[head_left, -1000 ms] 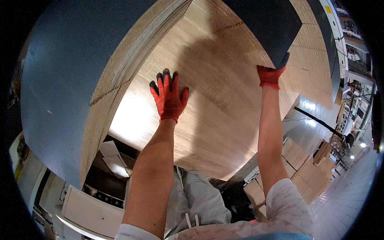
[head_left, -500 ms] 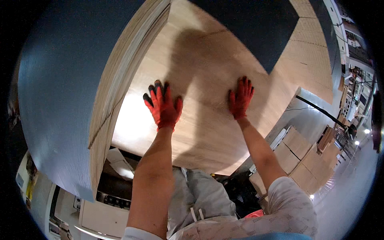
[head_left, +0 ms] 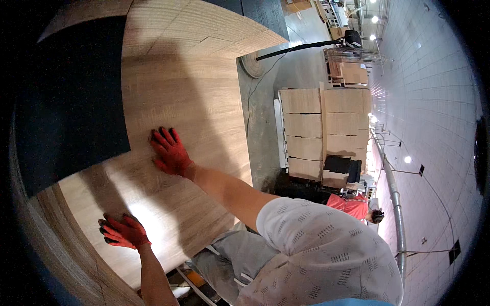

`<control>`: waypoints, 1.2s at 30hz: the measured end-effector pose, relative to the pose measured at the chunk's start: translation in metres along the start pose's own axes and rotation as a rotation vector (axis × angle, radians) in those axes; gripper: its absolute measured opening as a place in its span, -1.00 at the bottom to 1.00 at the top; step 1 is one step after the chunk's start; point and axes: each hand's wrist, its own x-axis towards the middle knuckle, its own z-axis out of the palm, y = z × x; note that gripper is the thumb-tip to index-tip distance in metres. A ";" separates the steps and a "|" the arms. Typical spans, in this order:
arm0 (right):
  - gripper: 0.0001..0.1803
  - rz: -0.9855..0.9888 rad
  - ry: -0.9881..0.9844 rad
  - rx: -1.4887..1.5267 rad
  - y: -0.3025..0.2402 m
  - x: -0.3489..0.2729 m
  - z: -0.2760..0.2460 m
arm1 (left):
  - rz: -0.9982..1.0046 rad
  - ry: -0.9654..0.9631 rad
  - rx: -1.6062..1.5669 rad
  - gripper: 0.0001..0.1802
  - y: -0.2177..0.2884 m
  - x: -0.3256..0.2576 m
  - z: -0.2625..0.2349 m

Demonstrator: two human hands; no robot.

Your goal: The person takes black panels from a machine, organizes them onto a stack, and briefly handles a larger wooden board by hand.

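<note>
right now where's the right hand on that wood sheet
In the head view the right hand, in a red glove, lies flat on the light wood sheet left of centre, beside the dark panel and above the left hand.

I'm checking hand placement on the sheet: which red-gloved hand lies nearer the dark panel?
The right hand in a red glove, flat on the light wood veneer sheet beside the dark panel's edge; the left hand in a red glove rests lower, near the sheet's front edge.
</note>
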 end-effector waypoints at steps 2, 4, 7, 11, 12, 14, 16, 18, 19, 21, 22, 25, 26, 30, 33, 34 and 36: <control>-0.26 0.019 -0.013 -0.016 0.005 0.003 -0.004 | -0.010 -0.114 0.081 -0.34 0.004 0.002 0.002; -0.24 -0.028 -0.014 0.005 0.010 0.005 -0.003 | 0.026 0.084 -0.086 -0.32 0.004 0.003 0.009; -0.22 -0.065 -0.044 0.052 0.014 0.005 -0.006 | -0.018 0.100 -0.081 -0.30 0.008 -0.015 0.003; -0.24 -0.109 -0.006 0.089 0.001 0.015 -0.006 | -0.043 0.039 0.015 -0.29 0.004 -0.013 -0.009; -0.30 -0.052 -0.027 0.072 0.003 0.016 -0.008 | -0.060 -0.075 0.082 -0.30 0.009 -0.006 -0.009; -0.43 0.025 -0.166 -0.063 -0.024 0.029 -0.011 | 0.009 0.070 -0.303 -0.31 -0.017 0.001 0.026; -0.40 0.075 -0.158 -0.054 -0.026 0.023 -0.023 | 0.015 -0.001 -0.309 -0.34 -0.016 0.006 0.007; -0.38 0.035 -0.035 -0.098 -0.033 0.010 -0.049 | 0.042 -0.029 -0.229 -0.28 -0.017 0.019 -0.064; -0.39 -0.004 0.000 -0.062 -0.034 0.001 -0.071 | 0.025 0.000 -0.260 -0.28 -0.020 0.010 -0.096; -0.39 -0.064 0.013 0.004 -0.043 -0.010 -0.122 | 0.007 0.016 -0.294 -0.28 -0.028 -0.009 -0.161; -0.39 -0.069 0.015 0.006 -0.049 -0.014 -0.140 | 0.001 0.006 -0.296 -0.28 -0.034 -0.016 -0.187; -0.39 -0.083 0.053 0.014 -0.064 -0.023 -0.138 | -0.032 0.036 -0.323 -0.29 -0.047 -0.021 -0.204; -0.38 -0.055 0.080 0.027 -0.066 -0.028 -0.130 | -0.021 0.058 -0.356 -0.31 -0.051 -0.023 -0.202; -0.39 0.037 0.074 0.024 -0.067 -0.117 -0.119 | -0.020 0.097 -0.367 -0.33 -0.052 -0.030 -0.200; -0.37 0.091 -0.016 0.034 -0.086 -0.221 -0.123 | -0.056 0.094 -0.352 -0.34 -0.052 -0.043 -0.192; -0.36 0.101 -0.035 0.032 -0.090 -0.251 -0.124 | -0.063 0.099 -0.353 -0.35 -0.052 -0.047 -0.192; -0.34 0.132 -0.056 -0.034 -0.098 -0.292 -0.121 | -0.065 0.127 -0.381 -0.37 -0.047 -0.050 -0.192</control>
